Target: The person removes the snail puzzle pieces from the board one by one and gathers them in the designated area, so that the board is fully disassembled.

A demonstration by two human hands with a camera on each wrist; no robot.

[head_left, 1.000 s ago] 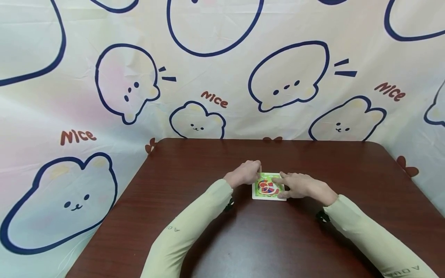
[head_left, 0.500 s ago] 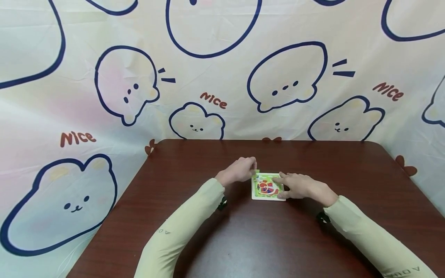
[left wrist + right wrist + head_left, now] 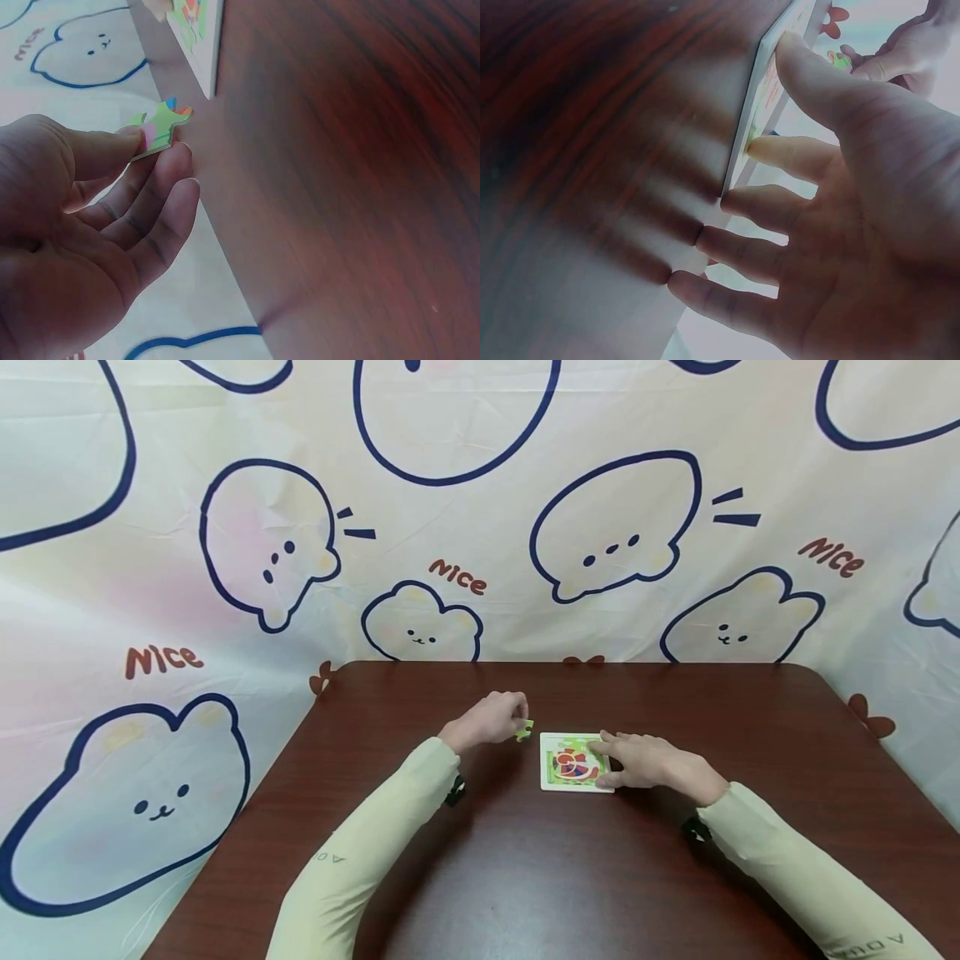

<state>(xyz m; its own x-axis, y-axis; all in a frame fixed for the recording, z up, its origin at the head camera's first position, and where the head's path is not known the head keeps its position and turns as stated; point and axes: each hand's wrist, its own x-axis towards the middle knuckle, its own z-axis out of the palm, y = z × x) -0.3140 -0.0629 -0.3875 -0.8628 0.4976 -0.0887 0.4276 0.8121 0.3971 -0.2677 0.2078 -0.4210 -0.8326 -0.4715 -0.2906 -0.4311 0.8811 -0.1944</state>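
Note:
My left hand (image 3: 487, 720) pinches a green jigsaw piece (image 3: 526, 731) between thumb and fingers, raised above the table to the left of the puzzle. In the left wrist view the puzzle piece (image 3: 159, 129) also shows pink, blue and orange patches. A small square jigsaw puzzle (image 3: 572, 765) with a white frame lies flat, its picture green with a red and blue swirl. Pale backing shows at its far left corner. My right hand (image 3: 648, 762) rests on its right side, thumb and index finger touching it, the other fingertips down on the table in the right wrist view.
Both hands work over a dark brown wooden table (image 3: 495, 877). Behind it and at the sides hangs a pale cloth (image 3: 510, 518) printed with cartoon bears.
My left hand has lifted the jigsaw piece out of the puzzle's far left corner and carried it left, away from the frame. The right hand has stayed on the puzzle.

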